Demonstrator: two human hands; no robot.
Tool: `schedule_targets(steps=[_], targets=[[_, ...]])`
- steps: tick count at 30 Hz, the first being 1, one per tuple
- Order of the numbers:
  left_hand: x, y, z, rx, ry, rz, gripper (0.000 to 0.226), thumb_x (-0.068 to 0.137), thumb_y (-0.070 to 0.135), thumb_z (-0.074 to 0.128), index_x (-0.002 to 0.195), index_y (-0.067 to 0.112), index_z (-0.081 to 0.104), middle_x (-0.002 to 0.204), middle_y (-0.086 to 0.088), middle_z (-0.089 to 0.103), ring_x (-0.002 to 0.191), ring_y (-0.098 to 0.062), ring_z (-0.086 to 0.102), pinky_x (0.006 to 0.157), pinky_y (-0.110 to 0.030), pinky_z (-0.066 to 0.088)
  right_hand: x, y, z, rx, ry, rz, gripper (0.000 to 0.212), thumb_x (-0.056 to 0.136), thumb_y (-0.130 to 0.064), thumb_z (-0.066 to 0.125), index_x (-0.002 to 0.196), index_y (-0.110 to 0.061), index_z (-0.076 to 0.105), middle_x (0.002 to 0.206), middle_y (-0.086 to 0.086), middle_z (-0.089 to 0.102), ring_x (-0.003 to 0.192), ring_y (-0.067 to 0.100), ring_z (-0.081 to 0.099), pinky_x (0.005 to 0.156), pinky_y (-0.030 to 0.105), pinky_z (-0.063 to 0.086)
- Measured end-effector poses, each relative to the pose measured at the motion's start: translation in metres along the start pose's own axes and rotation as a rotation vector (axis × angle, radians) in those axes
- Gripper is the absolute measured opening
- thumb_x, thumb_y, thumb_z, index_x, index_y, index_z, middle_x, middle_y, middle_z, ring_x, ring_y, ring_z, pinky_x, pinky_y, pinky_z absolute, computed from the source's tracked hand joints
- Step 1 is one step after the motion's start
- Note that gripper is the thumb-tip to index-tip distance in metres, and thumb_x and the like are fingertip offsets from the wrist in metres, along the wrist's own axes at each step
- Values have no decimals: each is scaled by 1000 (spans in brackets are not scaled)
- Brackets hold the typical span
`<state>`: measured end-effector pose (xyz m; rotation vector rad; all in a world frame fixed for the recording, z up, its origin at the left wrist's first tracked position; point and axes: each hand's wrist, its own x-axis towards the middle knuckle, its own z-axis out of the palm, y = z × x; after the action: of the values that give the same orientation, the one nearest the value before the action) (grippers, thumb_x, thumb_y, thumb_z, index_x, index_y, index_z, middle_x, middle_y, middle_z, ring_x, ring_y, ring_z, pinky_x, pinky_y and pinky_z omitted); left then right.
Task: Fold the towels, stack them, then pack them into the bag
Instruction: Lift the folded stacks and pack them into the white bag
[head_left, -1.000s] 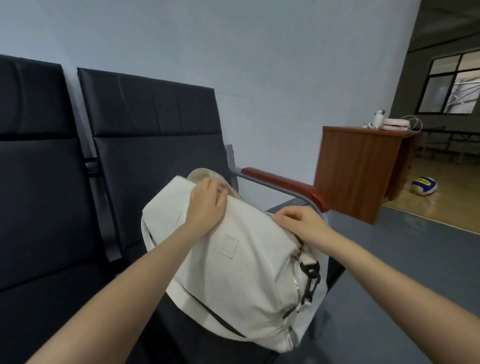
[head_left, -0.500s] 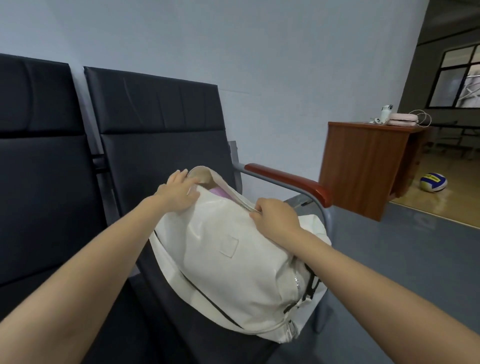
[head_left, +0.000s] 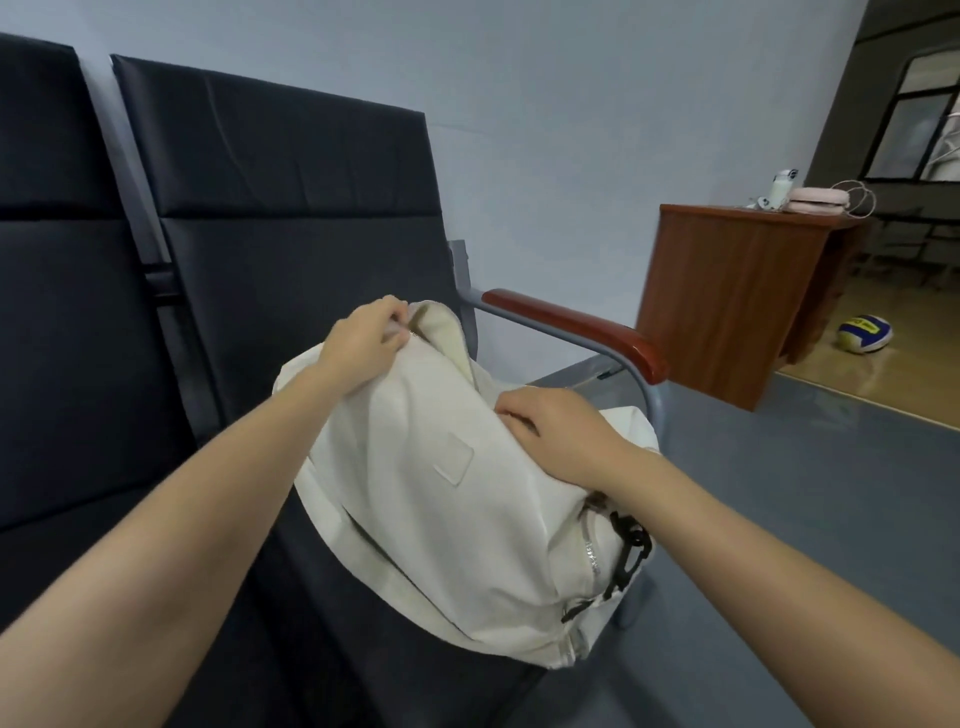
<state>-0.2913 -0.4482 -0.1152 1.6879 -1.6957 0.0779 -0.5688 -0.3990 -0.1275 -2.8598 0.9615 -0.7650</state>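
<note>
The cream canvas bag (head_left: 447, 499) is pinched at its top corner by the left hand (head_left: 363, 340); the edge beneath the right hand (head_left: 558, 431) is gripped (towels unseen) and should be drawn closed steadily.

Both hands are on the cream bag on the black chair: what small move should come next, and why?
Probably draw the right hand along the top seam toward the left hand to close it. The cream canvas bag lies bulging on the black padded chair, the left hand pinches its upper end, the right grips the seam, and no towel shows.
</note>
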Motion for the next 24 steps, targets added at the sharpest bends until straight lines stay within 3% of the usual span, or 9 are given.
schedule_targets(steps=[3, 5, 8, 10, 12, 14, 18, 20, 24], targets=[[-11, 14, 3, 2, 88, 17, 34, 95, 13, 48, 127, 25, 52, 119, 1, 62, 109, -23, 56, 97, -42, 41, -6, 2, -1, 11, -84, 63, 31, 102, -28, 41, 104, -9, 65, 101, 5, 63, 96, 20, 55, 89, 37, 42], [-17, 19, -2, 2, 119, 35, 36, 93, 5, 41, 118, 22, 60, 116, 0, 62, 113, -23, 52, 95, -37, 36, -15, 4, -5, 190, -46, 168, 33, 103, -26, 38, 105, -12, 68, 99, 0, 62, 97, 13, 55, 91, 31, 42], [-30, 39, -14, -177, 189, -15, 28, 90, 2, 36, 89, 14, 62, 112, 0, 58, 115, -22, 47, 96, -34, 34, -38, 4, -20, 635, 287, 407, 28, 100, -12, 45, 98, -21, 71, 96, -6, 64, 88, -3, 57, 81, 13, 42], [-39, 66, -21, -255, 226, 17, 23, 91, 4, 37, 85, 14, 57, 106, 0, 54, 108, -21, 48, 93, -34, 39, -59, 9, -29, 678, 513, 508, 22, 96, -6, 51, 93, -17, 70, 96, -4, 66, 84, -2, 58, 75, 8, 42], [-52, 102, -26, -288, 207, 119, 20, 92, 5, 41, 87, 13, 58, 98, 3, 53, 96, -13, 49, 85, -29, 41, -81, 15, -34, 632, 616, 595, 13, 94, -9, 56, 89, -13, 68, 90, 0, 67, 80, 6, 58, 70, 14, 44], [-70, 137, -28, -317, 121, 277, 16, 92, 7, 46, 91, 13, 61, 89, 11, 52, 81, -5, 48, 75, -24, 40, -101, 20, -36, 597, 584, 674, 12, 93, -18, 61, 84, -11, 66, 82, 5, 66, 77, 14, 57, 67, 23, 44], [-111, 181, -22, -66, -204, 582, 11, 93, 22, 53, 91, 22, 64, 81, 14, 55, 72, 2, 48, 71, -30, 44, -129, 13, -30, 614, 179, 767, 21, 87, -35, 70, 92, -17, 61, 74, 3, 61, 71, 16, 59, 62, 26, 44], [-125, 188, -15, 92, -296, 624, 14, 93, 29, 54, 94, 23, 67, 83, 14, 55, 81, -1, 48, 78, -34, 46, -135, 6, -24, 629, 128, 751, 25, 85, -32, 72, 99, -18, 57, 74, 3, 62, 70, 14, 60, 64, 28, 48], [-143, 188, 3, 273, -411, 548, 33, 93, 43, 55, 121, 27, 61, 109, 2, 58, 111, -18, 49, 88, -34, 43, -132, -8, -25, 699, 176, 759, 16, 88, -11, 67, 97, -10, 54, 70, 4, 58, 61, 13, 55, 61, 25, 48]])
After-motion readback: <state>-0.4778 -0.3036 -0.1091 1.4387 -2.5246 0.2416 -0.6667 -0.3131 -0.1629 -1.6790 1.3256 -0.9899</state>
